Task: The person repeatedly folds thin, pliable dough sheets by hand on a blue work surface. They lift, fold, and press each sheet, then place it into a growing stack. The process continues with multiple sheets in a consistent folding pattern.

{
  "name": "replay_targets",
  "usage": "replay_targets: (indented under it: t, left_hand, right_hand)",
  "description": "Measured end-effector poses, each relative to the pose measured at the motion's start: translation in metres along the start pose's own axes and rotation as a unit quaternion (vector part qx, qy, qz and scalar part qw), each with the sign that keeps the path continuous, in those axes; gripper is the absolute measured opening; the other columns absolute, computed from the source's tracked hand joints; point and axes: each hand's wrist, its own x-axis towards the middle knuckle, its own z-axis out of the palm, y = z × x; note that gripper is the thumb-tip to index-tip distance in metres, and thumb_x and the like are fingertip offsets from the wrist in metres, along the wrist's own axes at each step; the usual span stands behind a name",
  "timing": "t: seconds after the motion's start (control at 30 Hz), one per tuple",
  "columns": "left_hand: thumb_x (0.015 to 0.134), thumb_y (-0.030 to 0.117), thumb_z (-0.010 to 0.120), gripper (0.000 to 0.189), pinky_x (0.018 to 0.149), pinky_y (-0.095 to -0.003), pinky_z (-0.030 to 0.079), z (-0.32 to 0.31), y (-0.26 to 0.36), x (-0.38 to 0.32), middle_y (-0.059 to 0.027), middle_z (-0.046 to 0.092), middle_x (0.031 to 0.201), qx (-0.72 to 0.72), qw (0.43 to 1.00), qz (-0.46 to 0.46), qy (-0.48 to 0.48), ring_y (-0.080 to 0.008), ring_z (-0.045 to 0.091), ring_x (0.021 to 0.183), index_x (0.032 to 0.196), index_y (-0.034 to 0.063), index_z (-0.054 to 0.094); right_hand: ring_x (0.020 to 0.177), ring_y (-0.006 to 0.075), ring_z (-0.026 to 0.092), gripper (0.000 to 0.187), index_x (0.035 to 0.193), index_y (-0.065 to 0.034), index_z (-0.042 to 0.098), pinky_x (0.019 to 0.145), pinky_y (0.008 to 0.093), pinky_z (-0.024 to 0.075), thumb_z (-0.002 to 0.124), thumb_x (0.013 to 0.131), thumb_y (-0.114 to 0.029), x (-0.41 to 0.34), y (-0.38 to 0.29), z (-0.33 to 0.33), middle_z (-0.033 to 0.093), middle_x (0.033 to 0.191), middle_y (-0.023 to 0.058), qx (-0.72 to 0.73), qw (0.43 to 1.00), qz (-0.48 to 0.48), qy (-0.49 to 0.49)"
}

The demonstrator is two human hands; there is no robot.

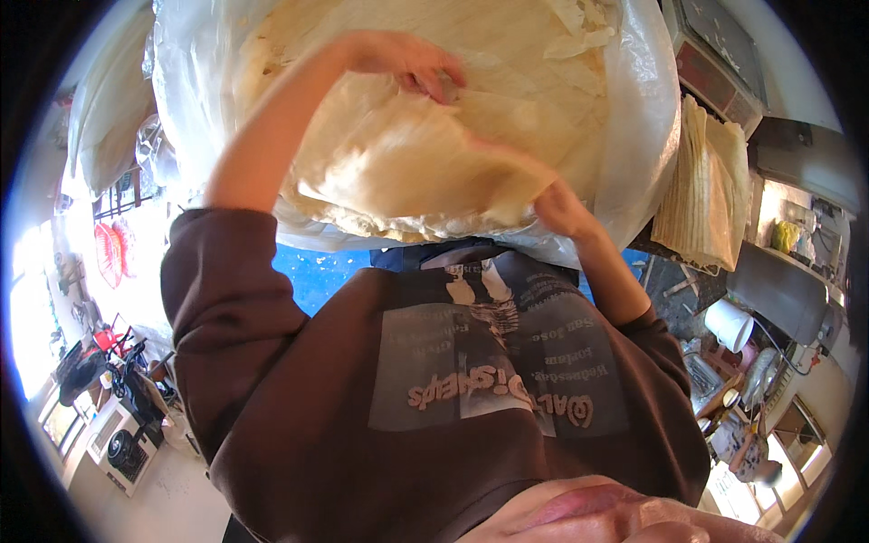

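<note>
A broad pile of thin, pale-yellow sheets (563, 129), resembling bean-curd skin, lies before me inside a clear plastic wrapping (641, 102). One thin sheet (394, 163) is lifted and blurred by motion above the near part of the pile. My left hand (411, 64) reaches over from the left, its curled fingers pinching at the far edge of this sheet; a small greyish patch shows at the fingertips. My right hand (560, 203) is at the near right side of the lifted sheet, with its fingers partly under or behind it, so their grip is hidden.
Folded pale sheets (703, 190) hang at the right, below a dark box-like unit (719, 61). A white bucket (728, 324) stands farther right. Beneath the wrapped pile is a blue surface (322, 271). A person (743, 444) is in the right background. At left is a red basket (108, 252).
</note>
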Motion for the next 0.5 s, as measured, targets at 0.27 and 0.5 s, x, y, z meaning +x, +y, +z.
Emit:
replay_targets:
  t: [0.27,0.5]
  left_hand:
    - [0.104,0.022,0.049,0.034,0.097,-0.0426,0.047,-0.047,-0.034,-0.026,-0.0167,0.067,0.115,-0.149,0.920,-0.028,0.361,-0.0308,0.063,0.102,0.122,-0.0051,0.060]
    - [0.097,0.049,0.053,0.068,0.120,-0.0539,0.013,0.129,0.006,0.042,-0.0115,0.027,0.162,0.443,0.714,0.115,0.529,-0.0332,0.020,0.150,0.154,0.0192,0.033]
  right_hand:
    - [0.138,0.0297,0.043,0.052,0.148,-0.0047,0.034,0.116,0.0467,0.0358,0.041,0.107,-0.036,-0.001,0.012,-0.024,0.044,0.149,0.0144,0.525,0.745,0.181,0.370]
    - [0.137,0.0298,0.045,0.055,0.148,-0.0035,0.036,0.114,0.0463,0.0371,0.042,0.106,-0.039,0.004,0.007,-0.026,0.045,0.149,0.0148,0.555,0.718,0.226,0.353]
